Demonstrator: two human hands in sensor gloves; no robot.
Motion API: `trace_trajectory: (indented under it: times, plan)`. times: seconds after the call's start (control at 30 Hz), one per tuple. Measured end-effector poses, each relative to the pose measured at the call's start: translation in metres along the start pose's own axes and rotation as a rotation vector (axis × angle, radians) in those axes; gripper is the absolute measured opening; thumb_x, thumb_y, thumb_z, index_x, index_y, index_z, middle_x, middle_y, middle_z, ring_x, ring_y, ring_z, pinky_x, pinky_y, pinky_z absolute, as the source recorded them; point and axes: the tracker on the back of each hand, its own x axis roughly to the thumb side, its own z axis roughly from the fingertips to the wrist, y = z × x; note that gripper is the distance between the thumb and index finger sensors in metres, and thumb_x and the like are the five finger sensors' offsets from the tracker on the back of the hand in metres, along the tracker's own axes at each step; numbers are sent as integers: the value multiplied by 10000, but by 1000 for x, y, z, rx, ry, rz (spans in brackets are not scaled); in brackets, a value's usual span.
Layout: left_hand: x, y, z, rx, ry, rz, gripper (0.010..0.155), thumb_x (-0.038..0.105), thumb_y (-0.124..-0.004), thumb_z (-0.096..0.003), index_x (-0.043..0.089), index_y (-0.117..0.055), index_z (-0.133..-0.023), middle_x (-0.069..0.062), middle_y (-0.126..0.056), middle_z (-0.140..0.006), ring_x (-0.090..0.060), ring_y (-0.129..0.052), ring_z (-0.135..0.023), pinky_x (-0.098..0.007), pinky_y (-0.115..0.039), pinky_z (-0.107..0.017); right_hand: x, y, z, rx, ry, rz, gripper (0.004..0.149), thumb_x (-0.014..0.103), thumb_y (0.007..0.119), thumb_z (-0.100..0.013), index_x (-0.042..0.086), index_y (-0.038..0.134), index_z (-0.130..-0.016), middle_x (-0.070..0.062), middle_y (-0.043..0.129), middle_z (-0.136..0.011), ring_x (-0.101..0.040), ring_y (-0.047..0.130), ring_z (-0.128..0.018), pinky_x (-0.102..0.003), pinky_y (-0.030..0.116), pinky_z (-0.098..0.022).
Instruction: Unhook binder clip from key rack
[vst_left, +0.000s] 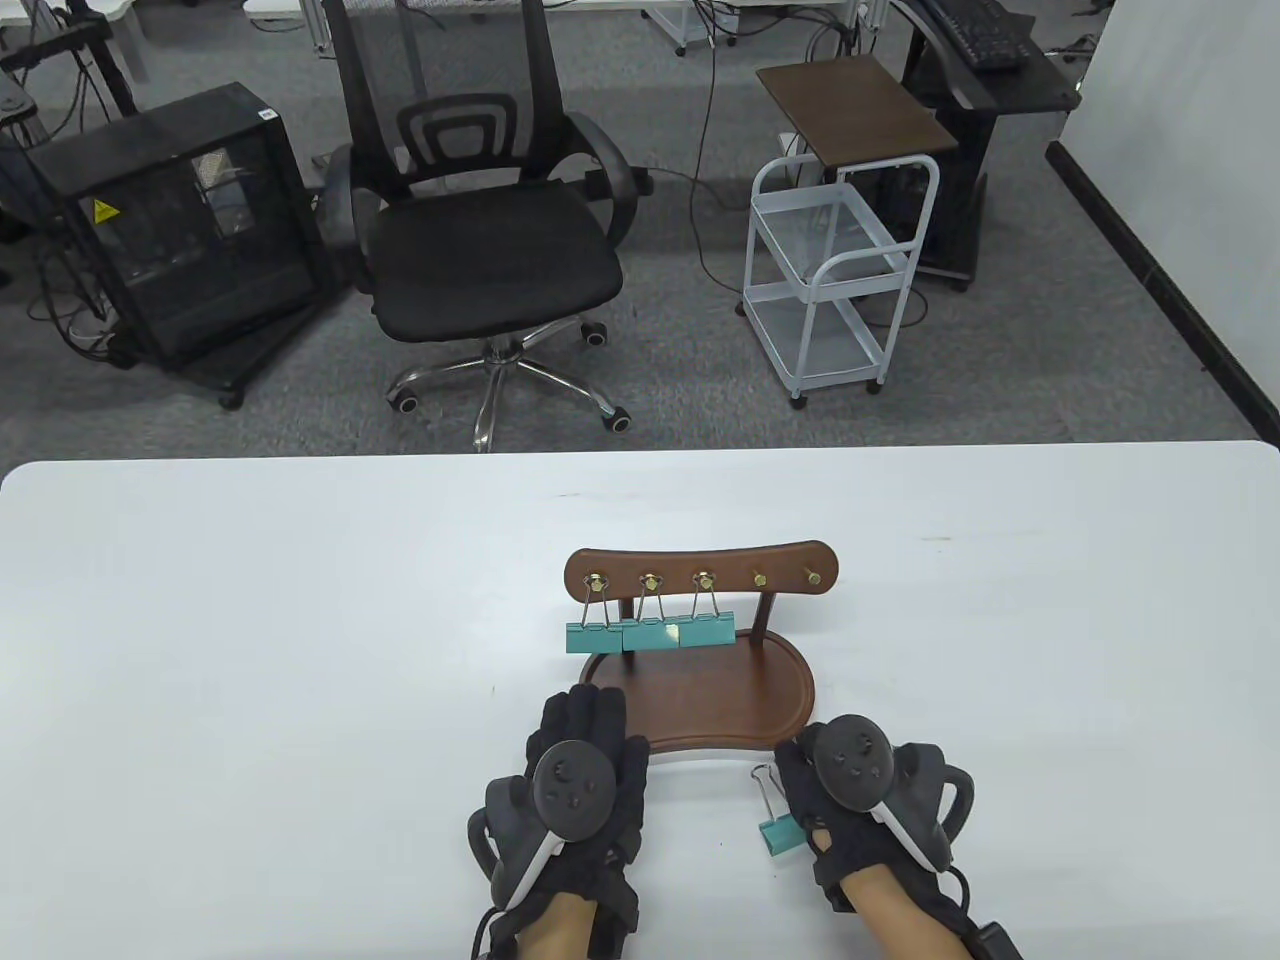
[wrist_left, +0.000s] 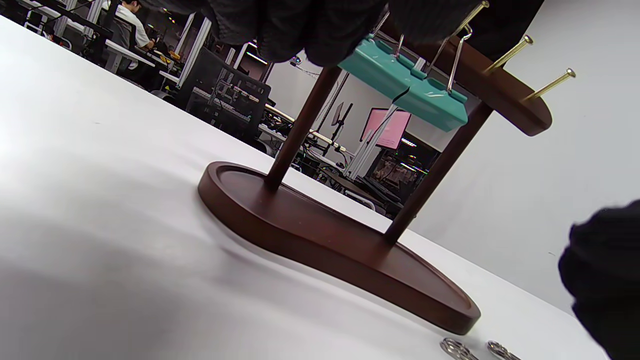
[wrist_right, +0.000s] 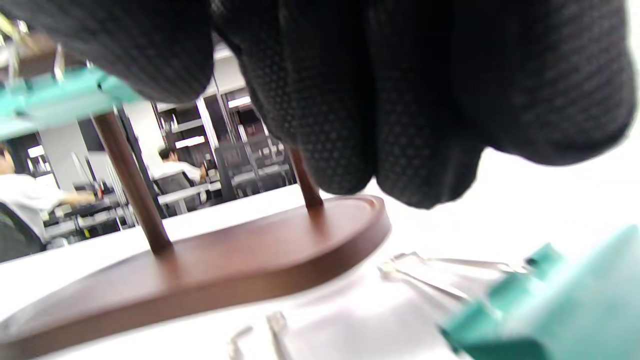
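Note:
A brown wooden key rack (vst_left: 700, 568) stands on its tray base (vst_left: 720, 700) mid-table. Three teal binder clips (vst_left: 650, 634) hang from its left three brass hooks; the right two hooks (vst_left: 787, 577) are bare. A fourth teal binder clip (vst_left: 778, 832) lies flat on the table in front of the base. My left hand (vst_left: 585, 715) lies open with fingers stretched to the base's left front edge, holding nothing. My right hand (vst_left: 800, 770) is beside the loose clip. In the right wrist view its fingers (wrist_right: 400, 100) hang above this clip (wrist_right: 550, 310) without touching it.
The white table (vst_left: 250, 650) spreads wide to both sides of the rack. In the left wrist view the rack base (wrist_left: 325, 240) is close in front, with the hanging clips (wrist_left: 405, 85) above. An office chair (vst_left: 480, 230) and a white cart (vst_left: 830, 270) stand beyond the far edge.

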Motion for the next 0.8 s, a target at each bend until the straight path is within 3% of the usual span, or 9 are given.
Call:
trace_trajectory:
  times: [0.13, 0.27, 0.37, 0.8]
  plan:
    - [0, 0, 0, 1, 2, 4, 626, 533, -583, -544, 287, -570, -1119, -29, -519, -1197, -292, -439, -1116, -506, -460, -761, 3, -5, -5, -59, -31, -108, 493, 515, 785, -369, 177, 833, -725, -148, 991, -620, -374, 999, -510, -456, 893, -344]
    - [-1, 1, 0, 4, 2, 18, 625, 532, -582, -545, 287, -569, -1120, -27, -516, -1198, -292, -436, -1116, -505, -458, -762, 8, 1, -14, -5, -87, -250, 598, 546, 787, -366, 181, 726, -836, -179, 855, -807, -426, 856, -706, -501, 795, -504]
    - [-1, 0, 0, 3, -1, 24, 625, 532, -583, -545, 287, -569, -1120, -28, -516, -1198, -292, -438, -1115, -506, -459, -761, 12, 6, -22, 10, -71, -366, 648, 564, 782, -368, 178, 674, -877, -202, 775, -875, -451, 778, -771, -521, 742, -553]
    - [0, 0, -1, -2, -9, 33, 624, 533, -583, -545, 288, -571, -1119, -26, -517, -1198, -292, -439, -1116, -505, -459, -761, 23, 36, -51, 41, 156, -810, 716, 583, 770, -378, 163, 584, -927, -237, 680, -926, -483, 696, -808, -532, 694, -583]
